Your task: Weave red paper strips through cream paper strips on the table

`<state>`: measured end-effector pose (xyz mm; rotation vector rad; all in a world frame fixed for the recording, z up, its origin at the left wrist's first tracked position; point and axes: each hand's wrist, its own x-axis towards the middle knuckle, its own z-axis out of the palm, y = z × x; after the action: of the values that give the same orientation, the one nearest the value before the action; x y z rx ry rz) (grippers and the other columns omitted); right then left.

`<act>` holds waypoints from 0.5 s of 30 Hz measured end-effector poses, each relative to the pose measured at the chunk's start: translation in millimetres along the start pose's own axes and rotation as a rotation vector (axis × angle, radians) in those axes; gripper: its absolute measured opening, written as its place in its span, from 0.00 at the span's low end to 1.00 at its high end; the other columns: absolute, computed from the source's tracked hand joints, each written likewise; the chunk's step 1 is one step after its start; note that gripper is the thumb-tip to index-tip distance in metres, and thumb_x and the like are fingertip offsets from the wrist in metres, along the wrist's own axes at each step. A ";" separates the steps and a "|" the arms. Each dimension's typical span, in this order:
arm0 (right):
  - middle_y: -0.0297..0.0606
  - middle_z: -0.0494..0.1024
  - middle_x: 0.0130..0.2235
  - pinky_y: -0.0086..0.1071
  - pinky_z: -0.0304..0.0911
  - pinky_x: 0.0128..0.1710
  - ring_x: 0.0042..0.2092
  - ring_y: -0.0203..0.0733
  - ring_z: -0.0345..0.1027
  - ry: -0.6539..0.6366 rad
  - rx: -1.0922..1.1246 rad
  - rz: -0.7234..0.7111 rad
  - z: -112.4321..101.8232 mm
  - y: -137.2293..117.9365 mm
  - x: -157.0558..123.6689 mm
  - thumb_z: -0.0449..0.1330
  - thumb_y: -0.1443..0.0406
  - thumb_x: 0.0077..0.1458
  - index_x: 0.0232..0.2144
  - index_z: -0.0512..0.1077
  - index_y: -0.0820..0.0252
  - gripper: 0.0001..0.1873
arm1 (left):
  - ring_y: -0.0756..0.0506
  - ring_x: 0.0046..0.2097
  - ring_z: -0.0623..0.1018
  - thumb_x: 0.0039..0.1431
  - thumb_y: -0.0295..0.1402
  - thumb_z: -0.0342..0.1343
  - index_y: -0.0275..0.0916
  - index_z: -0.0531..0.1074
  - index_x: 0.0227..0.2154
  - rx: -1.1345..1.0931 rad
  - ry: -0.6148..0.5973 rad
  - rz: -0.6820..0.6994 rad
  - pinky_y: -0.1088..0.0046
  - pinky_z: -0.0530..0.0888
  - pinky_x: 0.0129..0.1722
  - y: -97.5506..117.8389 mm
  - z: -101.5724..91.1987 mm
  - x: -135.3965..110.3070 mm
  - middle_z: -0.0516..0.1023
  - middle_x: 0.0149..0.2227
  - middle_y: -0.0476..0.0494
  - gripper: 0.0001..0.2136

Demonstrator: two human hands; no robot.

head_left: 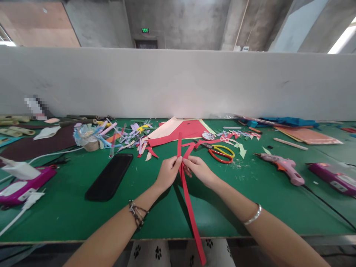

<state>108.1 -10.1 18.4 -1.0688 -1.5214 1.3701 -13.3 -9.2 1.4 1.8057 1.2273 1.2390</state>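
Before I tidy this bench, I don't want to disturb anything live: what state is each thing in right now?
Left hand: pinching red paper strips
Right hand: pinching them too
Red paper strips: one reaching past the table's near edge
Scissors: lying down, blade opening unclear
Black phone: flat, dark
Glue gun: lying down, corded; heat unclear
Right power strip: reddish light showing
Left power strip: white adapter apparently plugged in
Exit sign: lit green

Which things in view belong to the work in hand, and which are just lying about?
Likely in the work:
red paper strips, pinched by the left hand and right hand
red sheet
scissors, perhaps

Apparently lying about:
black phone
pink glue gun, untouched
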 end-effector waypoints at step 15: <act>0.27 0.60 0.12 0.25 0.49 0.17 0.16 0.27 0.51 0.117 0.077 0.005 -4.6 0.5 2.1 0.55 0.52 0.42 0.12 0.57 0.60 0.21 | 0.52 0.18 0.59 0.53 0.39 0.40 0.37 0.61 0.15 -0.036 -0.135 0.002 0.76 0.57 0.21 3.7 -1.4 -0.3 0.58 0.14 0.54 0.17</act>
<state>111.8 -6.6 18.4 -1.0863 -1.3715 1.3353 -13.4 -10.8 5.0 1.8331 1.1221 1.1140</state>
